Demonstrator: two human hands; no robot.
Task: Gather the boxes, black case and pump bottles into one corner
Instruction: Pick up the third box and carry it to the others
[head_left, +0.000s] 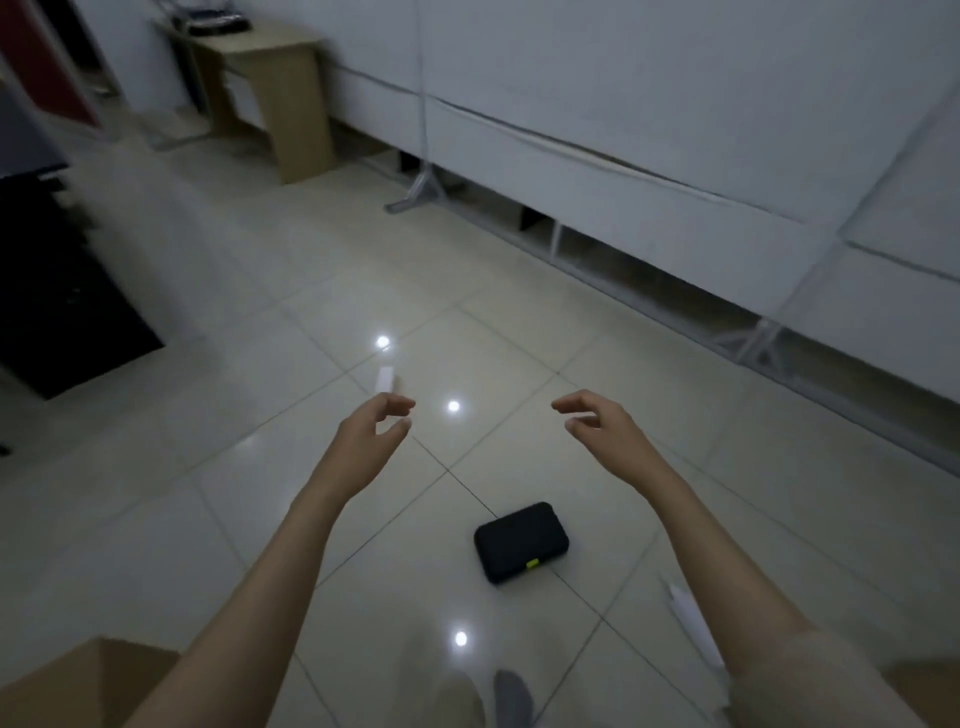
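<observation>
A black case (521, 542) with a small yellow-green tab lies flat on the tiled floor, below and between my hands. My left hand (371, 431) hovers above the floor with curled fingers apart, holding nothing. My right hand (597, 423) is held out the same way, empty. A small white box (384, 378) lies on the floor just beyond my left fingertips. A brown cardboard box (88, 686) shows at the bottom left corner. A white object (685, 613) lies on the floor beside my right forearm, partly hidden. No pump bottles are in view.
A long white frame unit (675, 156) runs along the right wall, with metal feet (415, 195) on the floor. A wooden side table (270, 93) stands at the back. A black cabinet (62, 291) stands at the left. My grey-socked foot (511, 696) is at the bottom.
</observation>
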